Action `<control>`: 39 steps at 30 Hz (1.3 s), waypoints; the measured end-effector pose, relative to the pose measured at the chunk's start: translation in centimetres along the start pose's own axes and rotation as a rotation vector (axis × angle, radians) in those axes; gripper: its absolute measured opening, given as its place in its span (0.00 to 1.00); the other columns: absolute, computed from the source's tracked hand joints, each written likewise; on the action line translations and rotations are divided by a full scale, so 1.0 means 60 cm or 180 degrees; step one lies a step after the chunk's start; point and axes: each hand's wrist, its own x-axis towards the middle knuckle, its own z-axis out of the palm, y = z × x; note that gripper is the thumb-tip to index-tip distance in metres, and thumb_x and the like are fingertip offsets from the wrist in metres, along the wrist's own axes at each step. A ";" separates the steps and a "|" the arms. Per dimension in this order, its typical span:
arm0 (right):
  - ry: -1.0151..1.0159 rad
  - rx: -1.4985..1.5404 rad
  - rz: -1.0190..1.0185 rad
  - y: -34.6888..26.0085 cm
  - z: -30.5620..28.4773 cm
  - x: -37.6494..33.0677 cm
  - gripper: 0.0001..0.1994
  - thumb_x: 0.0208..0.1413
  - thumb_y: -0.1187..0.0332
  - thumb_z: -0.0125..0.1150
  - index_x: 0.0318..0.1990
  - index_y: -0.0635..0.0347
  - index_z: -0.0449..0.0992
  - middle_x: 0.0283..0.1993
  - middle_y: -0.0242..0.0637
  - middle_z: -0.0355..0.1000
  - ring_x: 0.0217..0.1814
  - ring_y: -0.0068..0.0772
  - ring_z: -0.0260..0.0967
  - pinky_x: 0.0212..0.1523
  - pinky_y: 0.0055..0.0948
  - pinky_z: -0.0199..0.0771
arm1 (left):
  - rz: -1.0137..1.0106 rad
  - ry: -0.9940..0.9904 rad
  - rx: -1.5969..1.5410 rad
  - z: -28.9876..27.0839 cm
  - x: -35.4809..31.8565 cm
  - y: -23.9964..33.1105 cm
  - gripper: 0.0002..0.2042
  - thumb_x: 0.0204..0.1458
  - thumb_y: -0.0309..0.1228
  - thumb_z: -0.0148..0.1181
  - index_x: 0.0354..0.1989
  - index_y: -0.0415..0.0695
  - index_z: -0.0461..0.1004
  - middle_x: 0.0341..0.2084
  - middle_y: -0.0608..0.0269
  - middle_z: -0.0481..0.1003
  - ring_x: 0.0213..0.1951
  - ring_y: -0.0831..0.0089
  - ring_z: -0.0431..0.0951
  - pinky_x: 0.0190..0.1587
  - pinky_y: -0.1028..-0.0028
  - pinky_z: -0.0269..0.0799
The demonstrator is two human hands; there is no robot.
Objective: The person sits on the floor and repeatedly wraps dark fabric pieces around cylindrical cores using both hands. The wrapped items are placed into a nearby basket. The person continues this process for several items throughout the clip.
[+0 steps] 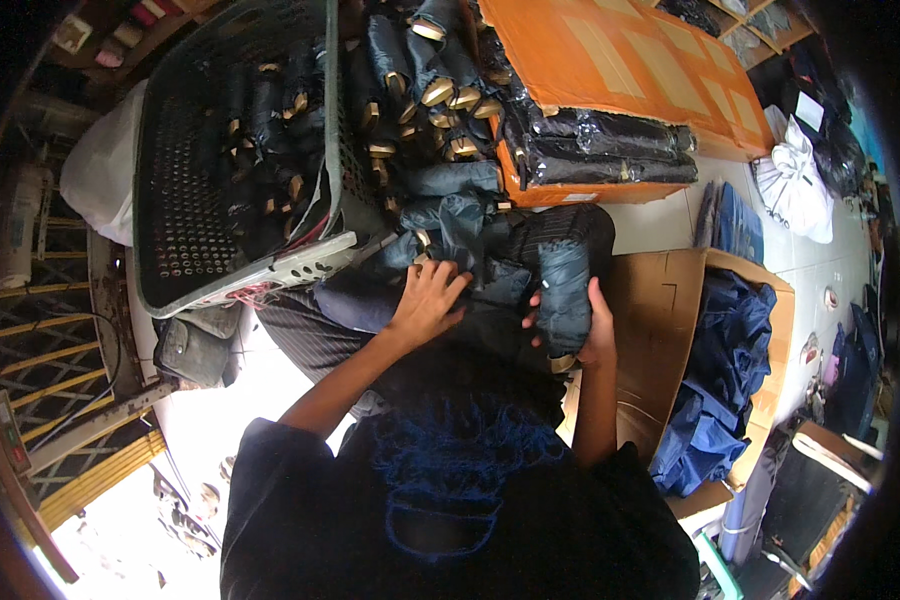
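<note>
R hand (598, 330) grips the rolled bundle (564, 285) low down, thumb one side, fingers the other, prob. so the wrap won't loosen; it's near-upright over the lap's R side, just L of the open carton (655, 300). L hand (428, 305) is part-curled at loose grey cloth (462, 230); on my remote feed I can't tell if it's pinching. Dark basket (333, 120) sits close, prob. for quick reach. Bundle's slim, blue-grey, crinkly, w/ a gold-toned lower end.

A slate-blue compact folded umbrella (564, 290), tightly rolled, is being held at the lap's (305, 338) right edge, gold-toned end pointing bodyward; slate-blue fabric (462, 228) is lying slack toward the far edge.
</note>
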 end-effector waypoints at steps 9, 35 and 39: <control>-0.0072 -0.1142 0.0826 0.036 0.011 0.005 0.31 0.62 0.58 0.51 0.66 0.67 0.52 0.54 0.49 0.68 0.50 0.39 0.73 0.40 0.43 0.81 | -0.0644 0.0904 -0.1532 0.001 0.038 0.000 0.10 0.40 0.19 0.64 0.33 0.40 0.73 0.26 0.61 0.73 0.30 0.67 0.75 0.37 0.70 0.69; -0.0322 -0.2480 0.0505 -0.005 0.021 -0.012 0.31 0.60 0.58 0.53 0.65 0.70 0.57 0.62 0.43 0.63 0.63 0.32 0.58 0.63 0.28 0.54 | -0.1473 0.0619 -0.3219 -0.098 0.022 0.060 0.05 0.47 0.19 0.64 0.34 0.37 0.78 0.26 0.64 0.77 0.24 0.84 0.72 0.28 0.82 0.67; -0.0155 -0.2479 0.0019 0.005 0.032 -0.013 0.30 0.61 0.59 0.53 0.65 0.70 0.57 0.62 0.42 0.63 0.62 0.31 0.59 0.63 0.28 0.54 | -0.1383 0.0555 -0.3253 -0.100 0.021 0.071 0.06 0.48 0.19 0.64 0.35 0.37 0.77 0.25 0.67 0.76 0.25 0.85 0.72 0.29 0.82 0.66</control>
